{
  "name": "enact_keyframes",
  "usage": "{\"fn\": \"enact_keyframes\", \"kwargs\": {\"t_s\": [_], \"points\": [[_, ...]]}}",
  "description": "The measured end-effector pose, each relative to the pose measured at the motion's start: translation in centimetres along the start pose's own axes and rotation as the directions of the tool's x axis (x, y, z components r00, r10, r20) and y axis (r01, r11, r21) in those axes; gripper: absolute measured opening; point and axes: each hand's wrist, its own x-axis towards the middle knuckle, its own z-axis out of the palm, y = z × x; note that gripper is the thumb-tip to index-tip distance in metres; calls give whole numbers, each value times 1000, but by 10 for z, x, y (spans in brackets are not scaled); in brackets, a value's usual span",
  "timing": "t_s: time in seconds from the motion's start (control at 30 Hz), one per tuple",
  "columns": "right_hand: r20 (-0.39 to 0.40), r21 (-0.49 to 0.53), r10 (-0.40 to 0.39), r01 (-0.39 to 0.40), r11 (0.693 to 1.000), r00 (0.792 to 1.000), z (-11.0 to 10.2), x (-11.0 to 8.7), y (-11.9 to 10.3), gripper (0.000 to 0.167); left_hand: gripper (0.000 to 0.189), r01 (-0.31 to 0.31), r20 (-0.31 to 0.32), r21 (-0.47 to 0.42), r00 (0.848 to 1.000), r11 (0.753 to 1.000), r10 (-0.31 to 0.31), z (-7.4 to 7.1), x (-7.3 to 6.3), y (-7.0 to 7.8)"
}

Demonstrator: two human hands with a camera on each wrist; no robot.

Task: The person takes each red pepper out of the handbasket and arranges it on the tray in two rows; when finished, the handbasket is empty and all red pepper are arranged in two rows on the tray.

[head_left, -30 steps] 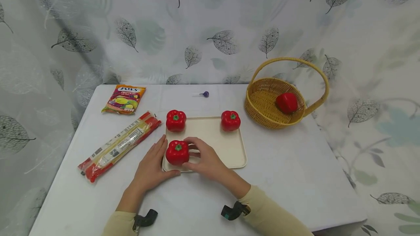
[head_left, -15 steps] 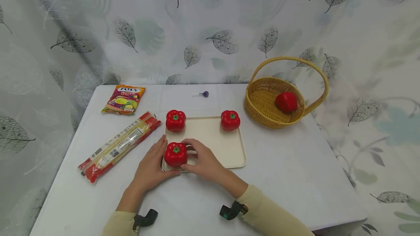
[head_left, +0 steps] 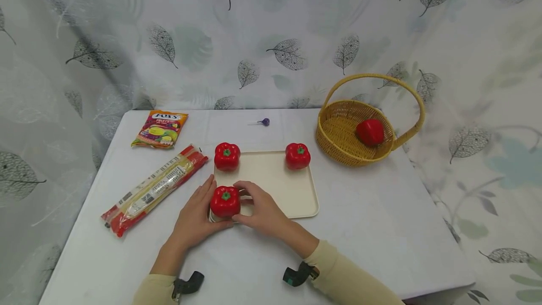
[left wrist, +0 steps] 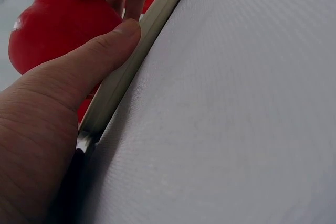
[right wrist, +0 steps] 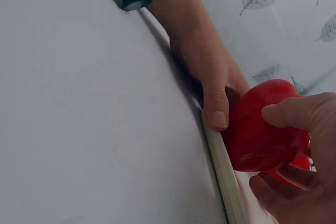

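Observation:
A red bell pepper [head_left: 225,202] stands at the near left corner of the cream tray [head_left: 275,178], stem up. My right hand [head_left: 266,213] holds it from the right; in the right wrist view the thumb [right wrist: 291,113] presses its side and the fingers curl below. My left hand [head_left: 195,215] lies along the tray's left edge with straight fingers. Its thumb [left wrist: 107,51] reaches along the front rim, beside the pepper. Two more bell peppers occupy tray corners: one at the far left [head_left: 227,156], one at the far right [head_left: 298,156].
A wicker basket [head_left: 338,131] with a tall handle holds another red pepper [head_left: 370,132] at the back right. To the left lie a long pack of noodles [head_left: 156,187] and a Fox's candy bag [head_left: 161,129]. A purple lollipop [head_left: 265,122] lies behind the tray.
My right hand has shifted the near bell pepper slightly left and toward me, closer to the tray's corner. The left hand has stayed in place.

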Motion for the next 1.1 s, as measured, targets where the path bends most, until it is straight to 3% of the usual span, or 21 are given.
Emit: {"fn": "enact_keyframes", "kwargs": {"t_s": [0.27, 1.1], "points": [[16, -16, 15, -15, 1000, 1000, 0, -2, 1, 88, 131, 2, -6, 1, 1000, 1000, -2, 0, -1, 1], [53, -12, 10, -9, 1000, 999, -2, -6, -1, 86, 129, -5, -1, 0, 1000, 1000, 5, 0, 0, 1]]}}
